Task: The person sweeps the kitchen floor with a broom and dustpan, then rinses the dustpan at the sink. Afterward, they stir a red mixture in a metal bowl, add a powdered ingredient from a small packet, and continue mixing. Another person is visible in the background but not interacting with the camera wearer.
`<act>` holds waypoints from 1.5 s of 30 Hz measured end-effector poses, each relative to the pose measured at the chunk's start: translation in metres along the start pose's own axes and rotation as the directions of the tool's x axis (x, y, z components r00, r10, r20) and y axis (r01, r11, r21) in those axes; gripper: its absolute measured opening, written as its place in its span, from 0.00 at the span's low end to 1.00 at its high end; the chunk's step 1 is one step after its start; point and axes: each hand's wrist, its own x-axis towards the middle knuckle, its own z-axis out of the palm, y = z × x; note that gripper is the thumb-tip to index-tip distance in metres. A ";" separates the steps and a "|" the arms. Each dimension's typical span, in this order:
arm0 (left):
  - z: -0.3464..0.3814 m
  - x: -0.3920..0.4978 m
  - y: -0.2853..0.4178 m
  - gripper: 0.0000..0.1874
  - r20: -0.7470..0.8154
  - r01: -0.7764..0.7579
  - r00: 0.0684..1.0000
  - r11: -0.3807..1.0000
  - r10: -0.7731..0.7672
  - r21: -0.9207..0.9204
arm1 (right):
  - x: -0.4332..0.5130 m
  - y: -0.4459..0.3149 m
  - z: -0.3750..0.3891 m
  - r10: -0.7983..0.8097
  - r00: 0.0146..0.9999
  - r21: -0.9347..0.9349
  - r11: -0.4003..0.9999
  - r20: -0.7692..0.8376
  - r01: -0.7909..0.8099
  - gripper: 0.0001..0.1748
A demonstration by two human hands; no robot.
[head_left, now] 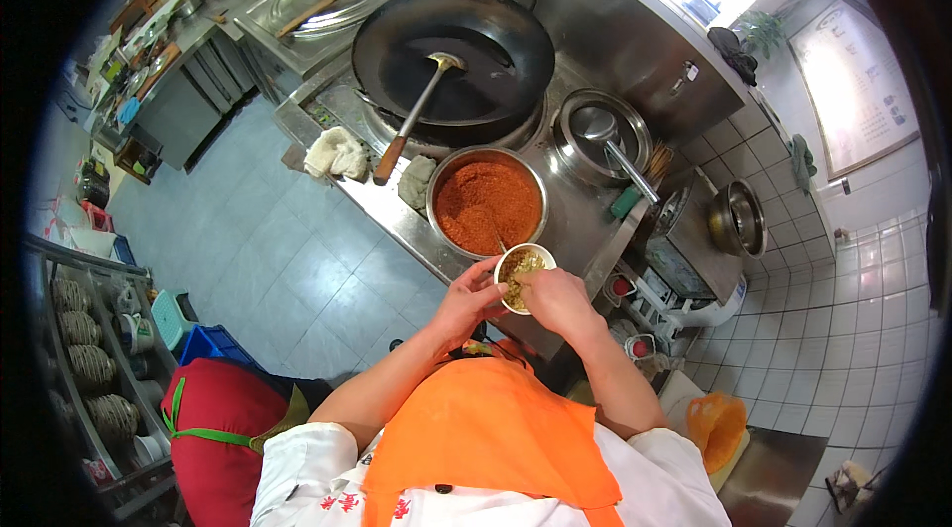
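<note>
My left hand (470, 298) holds a small white bowl (545, 252) by its rim, just in front of the steel basin. Yellowish granules (520, 268) lie in the bowl, and my right hand (558, 300) reaches into it; its fingertips are hidden, so whether they pinch anything cannot be told. The steel basin (543, 189) is full of coarse red chilli powder (483, 192), with a thin metal handle standing in it. Behind, a large black wok (520, 29) holds dark liquid, and a wood-handled ladle (419, 110) rests across its rim.
A steel pot (567, 148) with a ladle (628, 168) stands right of the wok. White (336, 154) and grey (416, 181) cloths lie at the counter's left edge. A person in red (223, 445) is close on my left. A green-handled brush (626, 201) lies near the pot.
</note>
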 end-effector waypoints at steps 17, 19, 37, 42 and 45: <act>0.047 0.007 -0.008 0.27 -0.021 0.091 0.996 0.995 -0.090 0.041 | -0.076 0.068 0.003 0.309 0.911 0.756 0.654 -0.272 0.004 0.18; 0.055 0.009 -0.010 0.26 -0.012 0.092 0.996 0.994 -0.091 0.059 | -0.081 0.072 0.015 0.333 0.880 0.707 0.707 -0.339 0.005 0.26; 0.044 -0.036 0.018 0.24 -0.081 0.018 0.997 0.934 0.012 0.357 | 0.018 0.180 0.075 0.646 0.734 0.965 0.255 -0.213 0.055 0.21; -0.020 -0.072 -0.006 0.24 -0.488 0.098 0.868 0.933 0.090 0.347 | 0.164 0.213 0.085 0.614 0.778 0.989 0.136 -0.135 0.064 0.20; -0.052 -0.103 -0.035 0.24 -0.674 0.136 0.733 0.949 0.097 0.285 | 0.242 0.210 0.094 0.594 0.801 0.994 0.113 -0.070 0.004 0.19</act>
